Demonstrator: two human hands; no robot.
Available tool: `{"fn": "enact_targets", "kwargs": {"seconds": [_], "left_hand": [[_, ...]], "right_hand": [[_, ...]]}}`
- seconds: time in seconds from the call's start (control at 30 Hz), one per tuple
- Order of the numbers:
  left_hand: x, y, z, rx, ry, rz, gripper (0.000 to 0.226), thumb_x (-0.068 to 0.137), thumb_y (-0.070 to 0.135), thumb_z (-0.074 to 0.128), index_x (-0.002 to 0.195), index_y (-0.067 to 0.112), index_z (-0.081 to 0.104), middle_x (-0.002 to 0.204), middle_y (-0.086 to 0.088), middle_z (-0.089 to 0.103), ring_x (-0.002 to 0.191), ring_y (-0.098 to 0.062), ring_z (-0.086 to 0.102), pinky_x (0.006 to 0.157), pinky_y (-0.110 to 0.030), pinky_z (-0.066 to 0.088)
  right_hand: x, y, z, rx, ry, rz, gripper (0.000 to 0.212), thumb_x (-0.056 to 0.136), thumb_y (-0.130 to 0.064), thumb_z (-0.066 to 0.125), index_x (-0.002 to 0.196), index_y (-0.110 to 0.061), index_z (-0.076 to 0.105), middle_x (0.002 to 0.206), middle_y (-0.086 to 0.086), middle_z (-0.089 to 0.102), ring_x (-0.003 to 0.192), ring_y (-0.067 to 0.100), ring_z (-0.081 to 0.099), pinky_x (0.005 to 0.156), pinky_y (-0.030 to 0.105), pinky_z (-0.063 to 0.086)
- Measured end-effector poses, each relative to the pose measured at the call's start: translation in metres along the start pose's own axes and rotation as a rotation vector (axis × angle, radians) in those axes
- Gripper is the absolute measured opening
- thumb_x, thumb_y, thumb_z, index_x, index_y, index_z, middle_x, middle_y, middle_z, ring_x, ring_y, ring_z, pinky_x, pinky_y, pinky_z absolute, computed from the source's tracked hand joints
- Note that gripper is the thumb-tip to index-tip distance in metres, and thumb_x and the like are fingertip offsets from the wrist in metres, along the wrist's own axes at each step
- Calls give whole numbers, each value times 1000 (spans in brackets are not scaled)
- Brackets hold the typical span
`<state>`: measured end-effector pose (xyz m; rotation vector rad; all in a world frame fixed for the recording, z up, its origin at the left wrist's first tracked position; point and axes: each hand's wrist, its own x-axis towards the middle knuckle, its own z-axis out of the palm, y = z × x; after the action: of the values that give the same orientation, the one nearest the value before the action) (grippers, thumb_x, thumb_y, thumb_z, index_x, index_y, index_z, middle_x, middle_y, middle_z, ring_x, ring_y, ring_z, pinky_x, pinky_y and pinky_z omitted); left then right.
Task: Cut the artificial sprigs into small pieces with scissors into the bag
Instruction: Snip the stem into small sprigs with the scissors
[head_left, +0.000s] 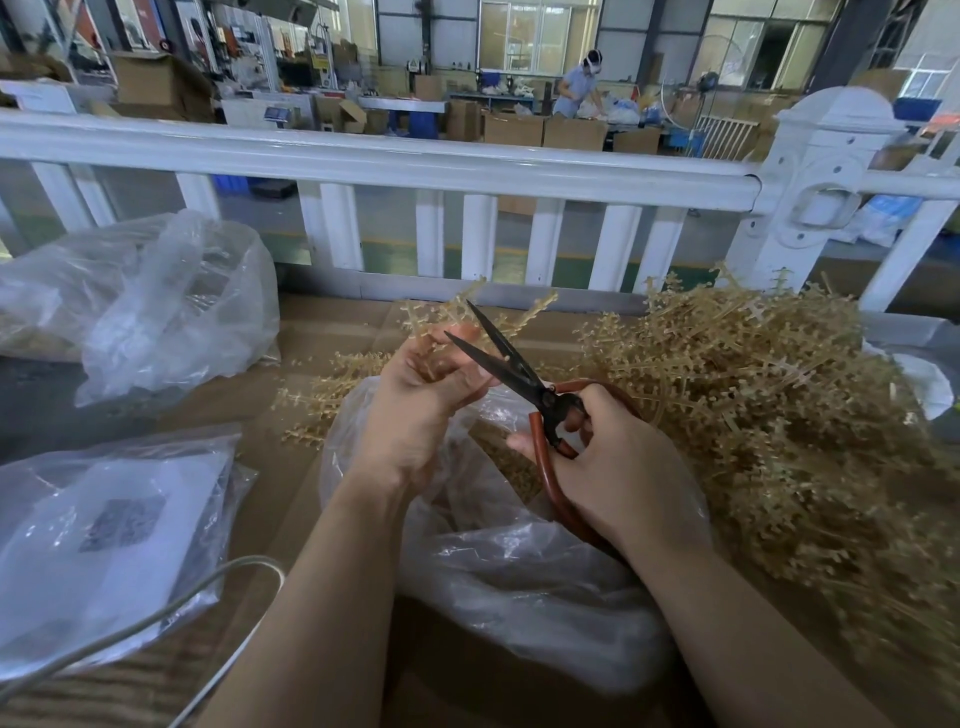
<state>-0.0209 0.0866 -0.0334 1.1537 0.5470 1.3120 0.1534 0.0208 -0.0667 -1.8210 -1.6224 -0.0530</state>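
Tan sprigs (467, 322) pinched in our left hand (421, 400); right hand (618, 467) grips parted scissors (514, 369) above bag (519, 571). Risk: blades nick our fingertips; pieces miss, landing on bench.

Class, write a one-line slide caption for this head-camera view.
Left hand holds a sprig between open scissors in right hand, over bag.

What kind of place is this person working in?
Probably a factory or packing workshop: stacked brown cardboard boxes fill the hall beyond the white railing, and a big heap of tan plastic sprigs lies beside the clear plastic bag.
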Motion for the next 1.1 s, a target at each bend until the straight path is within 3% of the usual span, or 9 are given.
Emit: {"fn": "enact_targets", "kwargs": {"seconds": [0.13, 0.27, 0.43, 0.53, 0.63, 0.73, 0.87, 0.97, 1.1], "left_hand": [[0, 0, 1, -23, -6, 15, 23, 67, 4, 71, 89, 8, 66, 78, -2, 73, 75, -13, 68, 73, -24, 56], [1, 0, 0, -53, -13, 3, 29, 68, 3, 71, 96, 2, 63, 82, -5, 72, 78, -14, 69, 73, -24, 55], [1, -1, -2, -41, -37, 15, 22, 69, 4, 71, 90, 7, 67, 82, -2, 74, 80, -14, 69, 75, -24, 55], [3, -2, -4, -57, -18, -8, 28, 70, 2, 72, 97, 4, 68, 86, -6, 75, 81, -17, 70, 76, -25, 56], [3, -2, -4, -48, -4, -53, 36, 67, 2, 75, 102, 0, 65, 84, -7, 74, 78, -17, 70, 75, -25, 56], [2, -2, -4, -6, -21, -109, 26, 62, 10, 79, 87, 13, 71, 77, -3, 74, 74, -15, 70, 72, -22, 55], [0, -2, -1, 20, -63, -190, 15, 60, 16, 81, 74, 18, 75, 79, -3, 75, 76, -13, 72, 70, -21, 54], [-2, -2, 1, -23, -52, -238, 13, 64, 13, 78, 76, 14, 74, 77, -5, 75, 73, -13, 72, 68, -22, 56], [-2, -1, 1, -28, -49, -241, 16, 67, 9, 76, 82, 9, 70, 76, -7, 74, 70, -13, 72, 65, -20, 55]], "right_hand": [[-1, 1, 1, 5, 24, -11, 65, 69, -99, 42, 83, -36, 43, 73, -21, 59, 65, -2, 60, 54, 29, 55], [-2, 1, 1, -3, 49, -28, 64, 70, -101, 38, 81, -37, 42, 73, -24, 59, 64, -5, 59, 52, 23, 51], [-1, 1, 1, -15, 70, -48, 67, 71, -101, 34, 80, -36, 44, 66, -23, 58, 56, -4, 56, 48, 20, 48], [-1, 3, 1, -7, 43, -61, 67, 74, -99, 37, 83, -35, 51, 64, -19, 61, 57, -3, 59, 52, 21, 52], [-1, -1, 1, 56, 42, -46, 61, 73, -96, 43, 78, -36, 51, 61, -19, 58, 55, -5, 56, 47, 11, 40], [1, -5, 4, 275, 41, 49, 64, 63, -91, 49, 78, -30, 61, 66, -13, 64, 63, 1, 61, 53, 15, 43], [2, -6, 2, 402, 6, 100, 64, 62, -84, 58, 81, -24, 68, 73, -9, 70, 69, 5, 65, 66, 33, 55], [2, -5, 2, 393, -12, 80, 42, 76, -66, 74, 78, -24, 68, 70, -6, 69, 68, 7, 65, 64, 35, 53], [2, -5, 4, 409, -17, 83, 39, 73, -71, 68, 77, -32, 66, 72, -8, 70, 70, 6, 65, 65, 35, 55]]}}
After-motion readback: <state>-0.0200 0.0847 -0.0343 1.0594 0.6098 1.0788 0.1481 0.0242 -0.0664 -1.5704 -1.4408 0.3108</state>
